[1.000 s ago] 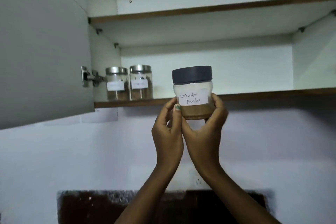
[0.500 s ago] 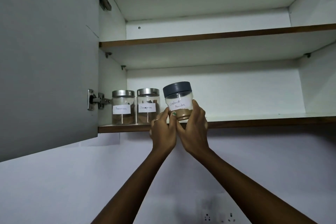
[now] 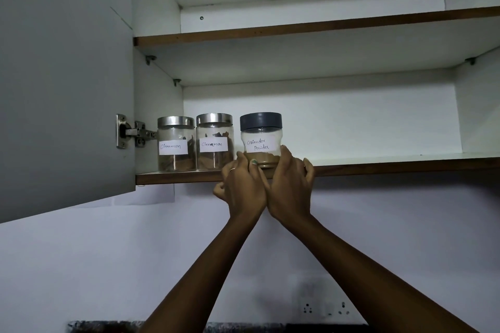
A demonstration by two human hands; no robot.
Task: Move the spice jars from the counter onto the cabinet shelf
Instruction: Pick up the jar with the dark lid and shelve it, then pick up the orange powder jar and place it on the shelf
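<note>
You have both hands up at the lower cabinet shelf [image 3: 378, 167], wrapped around the base of the coriander powder jar [image 3: 261, 140]. Your left hand [image 3: 244, 188] curls round the jar's lower left side, thumb across the front of the brown powder, a ring on one finger. Your right hand [image 3: 290, 189] cups the lower right side, fingers bent round toward the back. The jar stands upright with its dark grey lid on, at the front edge of the shelf; your fingers hide its bottom, so whether it already rests on the board is hard to say. Just to its left stand two steel-lidded jars, each labelled cinnamon: the nearer cinnamon jar [image 3: 215, 142] close beside your jar, the far cinnamon jar [image 3: 176, 143] next to the door hinge [image 3: 132, 132]. The grey cabinet door [image 3: 65, 84] hangs open on the left.
</note>
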